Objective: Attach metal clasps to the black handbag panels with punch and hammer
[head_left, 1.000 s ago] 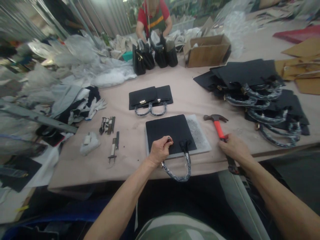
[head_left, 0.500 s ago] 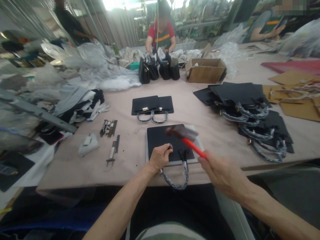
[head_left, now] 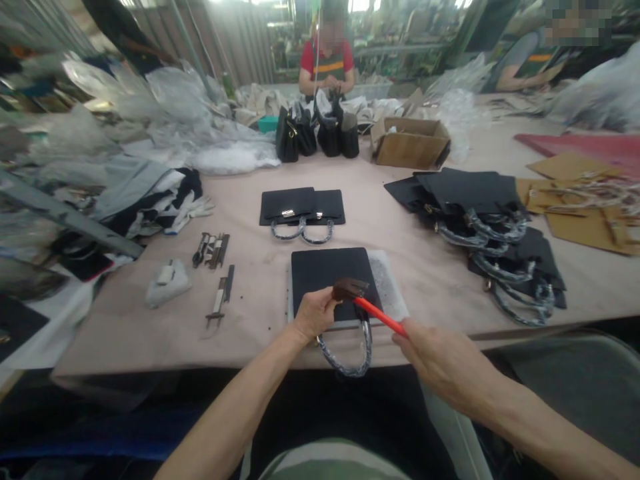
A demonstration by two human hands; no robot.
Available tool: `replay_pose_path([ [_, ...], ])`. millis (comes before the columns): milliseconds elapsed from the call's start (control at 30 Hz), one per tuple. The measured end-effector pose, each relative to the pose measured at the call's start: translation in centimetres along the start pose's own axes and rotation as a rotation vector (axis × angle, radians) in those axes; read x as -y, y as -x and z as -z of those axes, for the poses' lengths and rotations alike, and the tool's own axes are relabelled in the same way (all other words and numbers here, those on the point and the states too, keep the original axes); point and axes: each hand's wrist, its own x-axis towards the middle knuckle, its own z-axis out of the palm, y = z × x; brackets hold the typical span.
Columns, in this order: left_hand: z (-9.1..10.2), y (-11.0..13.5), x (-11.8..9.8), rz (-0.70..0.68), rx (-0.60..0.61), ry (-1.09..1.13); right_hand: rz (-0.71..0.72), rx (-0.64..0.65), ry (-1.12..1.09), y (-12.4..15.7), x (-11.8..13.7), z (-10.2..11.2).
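A flat black bag panel (head_left: 327,273) lies on a grey slab (head_left: 387,280) at the table's near edge, its plastic-wrapped handle (head_left: 345,357) hanging over the edge. My left hand (head_left: 314,313) is closed in a pinch at the panel's near edge, by the handle's fitting; what it pinches is too small to name. My right hand (head_left: 434,357) grips the red shaft of a hammer (head_left: 357,293), whose dark head is down just above my left fingers.
Another black panel pair (head_left: 301,205) lies further back. A pile of black bag pieces with wrapped handles (head_left: 490,223) is on the right, metal tools (head_left: 215,267) on the left, a cardboard box (head_left: 411,141) and upright black bags (head_left: 317,133) at the back, where a person in red works.
My right hand lifted the hammer off the table on the right, swung it over the panel, and its head has now come down by my left fingers. My left hand stayed put.
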Motion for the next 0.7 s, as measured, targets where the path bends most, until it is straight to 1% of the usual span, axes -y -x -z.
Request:
replay_pose_path([
  [33,0.0,0.0,-0.1,0.002,0.002,0.003,-0.037,0.08,-0.008,-0.1,-0.5,-0.2],
  [67,0.1,0.0,-0.1,0.004,0.005,0.01,-0.075,0.123,-0.036,-0.2,-1.1,-0.3],
  [100,0.1,0.0,-0.3,0.009,0.01,0.019,-0.111,0.126,-0.083,-0.2,-1.9,-0.3],
  [167,0.2,0.0,-0.6,0.026,0.023,0.036,-0.206,0.097,-0.209,-0.3,-3.9,-0.5],
  [233,0.3,-0.1,-0.8,0.038,0.038,0.048,-0.342,0.056,-0.303,-0.8,-6.5,-1.3],
  [300,0.4,-0.2,-1.0,0.05,0.037,0.041,-0.438,-0.013,-0.29,-1.8,-9.3,-2.1],
  [367,0.5,-0.3,-1.1,0.058,0.027,0.026,-0.444,-0.106,-0.206,-3.0,-11.2,-2.8],
  [400,0.6,-0.4,-1.3,0.064,0.021,0.019,-0.43,-0.154,-0.164,-3.5,-11.6,-2.9],
  [467,0.6,-0.4,-1.7,0.058,0.015,0.014,-0.412,-0.245,-0.111,-3.9,-10.9,-3.2],
  [533,0.3,0.1,-2.1,0.041,0.01,0.025,-0.403,-0.332,-0.074,-3.4,-8.3,-3.9],
  [567,0.1,0.4,-2.1,0.037,0.002,0.031,-0.405,-0.368,-0.066,-3.0,-6.6,-4.7],
  [600,-0.2,0.7,-1.7,0.08,-0.022,0.043,-0.381,-0.366,-0.071,-2.7,-4.8,-5.9],
  [633,-0.5,1.0,-1.1,0.135,-0.027,0.058,-0.333,-0.299,-0.098,-2.6,-3.2,-7.5],
  [667,-0.9,1.1,-0.3,0.17,-0.011,0.076,-0.321,-0.247,-0.128,-2.7,-1.8,-9.4],
  [700,-1.1,1.1,0.6,0.207,-0.006,0.095,-0.349,-0.229,-0.145,-2.9,-0.7,-11.3],
])
